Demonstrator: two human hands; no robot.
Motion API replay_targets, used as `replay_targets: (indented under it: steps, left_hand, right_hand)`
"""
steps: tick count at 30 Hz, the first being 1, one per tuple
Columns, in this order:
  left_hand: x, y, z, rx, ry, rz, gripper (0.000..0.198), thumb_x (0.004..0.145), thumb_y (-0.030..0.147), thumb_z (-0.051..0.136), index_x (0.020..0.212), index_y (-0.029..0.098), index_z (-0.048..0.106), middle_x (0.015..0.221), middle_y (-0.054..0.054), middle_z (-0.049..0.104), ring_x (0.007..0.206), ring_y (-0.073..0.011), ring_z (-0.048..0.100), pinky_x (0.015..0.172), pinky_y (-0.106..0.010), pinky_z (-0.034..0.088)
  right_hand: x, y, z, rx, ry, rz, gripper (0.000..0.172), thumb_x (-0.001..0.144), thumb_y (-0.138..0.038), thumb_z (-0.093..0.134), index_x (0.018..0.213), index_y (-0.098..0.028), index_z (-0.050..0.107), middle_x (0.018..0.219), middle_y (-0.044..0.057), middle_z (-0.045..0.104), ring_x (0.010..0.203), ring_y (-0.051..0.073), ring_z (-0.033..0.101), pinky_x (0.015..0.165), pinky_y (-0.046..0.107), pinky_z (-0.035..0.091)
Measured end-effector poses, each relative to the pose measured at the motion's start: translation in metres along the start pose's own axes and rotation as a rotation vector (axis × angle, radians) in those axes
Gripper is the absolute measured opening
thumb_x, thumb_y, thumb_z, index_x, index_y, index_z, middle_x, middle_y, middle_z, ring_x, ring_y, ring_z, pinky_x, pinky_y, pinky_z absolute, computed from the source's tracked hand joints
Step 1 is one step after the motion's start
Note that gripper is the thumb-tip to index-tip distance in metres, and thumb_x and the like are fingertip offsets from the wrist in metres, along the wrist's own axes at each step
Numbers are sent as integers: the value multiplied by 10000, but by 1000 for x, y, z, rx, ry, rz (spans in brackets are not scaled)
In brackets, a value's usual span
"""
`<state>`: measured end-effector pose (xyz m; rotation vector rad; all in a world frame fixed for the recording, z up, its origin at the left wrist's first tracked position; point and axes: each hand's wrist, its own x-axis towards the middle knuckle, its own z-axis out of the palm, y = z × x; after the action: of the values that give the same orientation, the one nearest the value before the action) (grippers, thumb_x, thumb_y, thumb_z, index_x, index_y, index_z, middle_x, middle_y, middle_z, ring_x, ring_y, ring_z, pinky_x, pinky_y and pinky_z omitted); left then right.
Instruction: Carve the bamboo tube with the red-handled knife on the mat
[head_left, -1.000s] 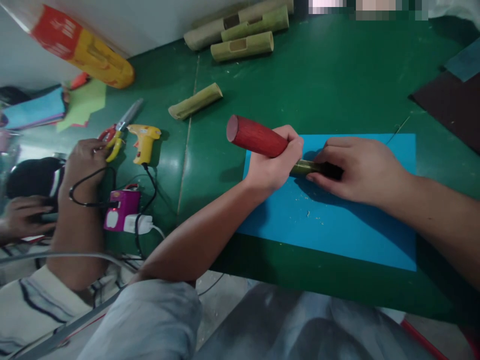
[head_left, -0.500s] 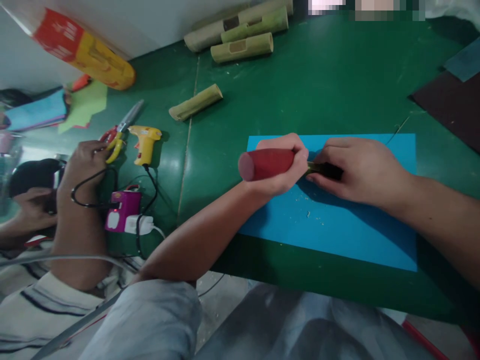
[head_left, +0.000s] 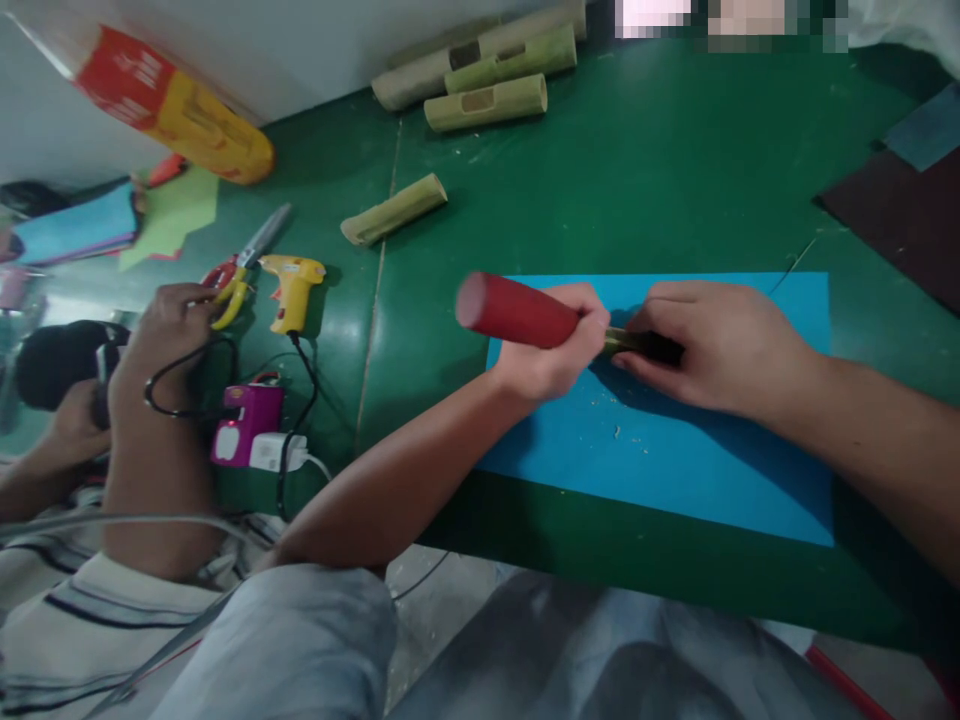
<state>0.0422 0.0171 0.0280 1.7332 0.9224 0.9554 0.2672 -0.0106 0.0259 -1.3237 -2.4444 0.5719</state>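
My left hand (head_left: 551,345) is wrapped around the thick red handle (head_left: 521,310) of a tool, its flat pinkish end tilted up to the left. The working end of this tool is hidden. To its right, my right hand (head_left: 724,340) grips a piece of bamboo (head_left: 619,338) with a dark hollow, mostly covered by the fingers. Both hands are close together above a blue sheet (head_left: 675,470), where small pale shavings (head_left: 616,432) lie scattered.
Bamboo tubes with cut openings (head_left: 487,102) lie at the back, and a shorter tube (head_left: 394,210) lies nearer. On the left are a yellow glue gun (head_left: 295,290), scissors (head_left: 251,260), a purple power adapter (head_left: 247,425) with cords, a yellow-red bottle (head_left: 180,105) and another person's arm (head_left: 161,430).
The red handle has swung so its end points further up and left. My left hand has shifted slightly left, while my right hand keeps its hold on the bamboo.
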Motion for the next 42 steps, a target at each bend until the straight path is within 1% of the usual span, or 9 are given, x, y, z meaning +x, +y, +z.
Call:
replay_targets:
  steps: [2,4,10,16,21,25,29,35,42]
  left_hand:
    - [0,-1,2,-61,132,-45,350,918,353,672,614,255,530,612,10,523,627,-155,559,666,-337,497]
    - [1,-3,4,-79,173,-61,357,947,359,678,631,256,548,629,9,526,642,-159,562,688,-344,506]
    - [3,-3,5,-37,122,-15,312,948,281,704,661,251,585,664,10,566,646,-155,539,670,-346,471]
    - [4,-4,4,22,116,3,335,976,331,690,672,251,576,674,2,576,646,-160,540,666,-343,477]
    - [3,-4,-2,125,31,47,351,996,373,668,679,251,578,689,-6,629,669,-171,593,664,-351,472]
    - [2,-1,-7,160,2,52,319,963,331,652,665,248,573,668,3,619,659,-166,598,658,-348,466]
    - [3,-1,-6,75,-54,19,317,886,300,648,600,245,525,605,17,547,599,-139,532,623,-324,448]
    - [6,-7,4,-103,180,-14,379,923,393,681,602,247,543,579,22,481,612,-138,546,625,-308,460]
    - [6,-6,5,-50,126,-112,406,977,395,756,655,240,564,650,7,531,650,-145,551,668,-307,523]
  right_hand:
    - [0,0,0,-5,-6,11,291,1066,-491,628,946,-262,762,907,100,763,882,297,714,670,385,379]
    - [1,-1,0,-14,-12,22,298,1063,-497,626,956,-259,770,909,103,755,889,302,715,668,390,371]
    - [1,-2,-1,-3,-10,19,309,1072,-504,624,957,-266,784,941,113,763,899,312,704,676,399,352]
    - [1,-3,-1,-25,-25,27,329,1077,-509,619,952,-250,779,936,113,758,898,299,697,683,397,344]
    - [1,-5,-1,-47,-30,19,324,1086,-484,620,982,-225,785,950,126,761,924,302,700,689,393,367]
    - [0,-4,0,-24,-20,-14,304,1094,-470,633,980,-229,779,933,115,753,904,291,700,696,388,391]
    - [1,-4,-1,7,-45,-1,300,1098,-454,622,972,-230,777,941,116,755,916,305,723,730,398,431]
    - [2,-7,-2,-54,-53,45,304,1070,-467,626,990,-227,795,909,107,734,879,297,699,679,390,385]
    - [1,-7,0,-41,-18,43,283,1067,-467,644,934,-249,766,890,98,718,885,289,691,674,386,363]
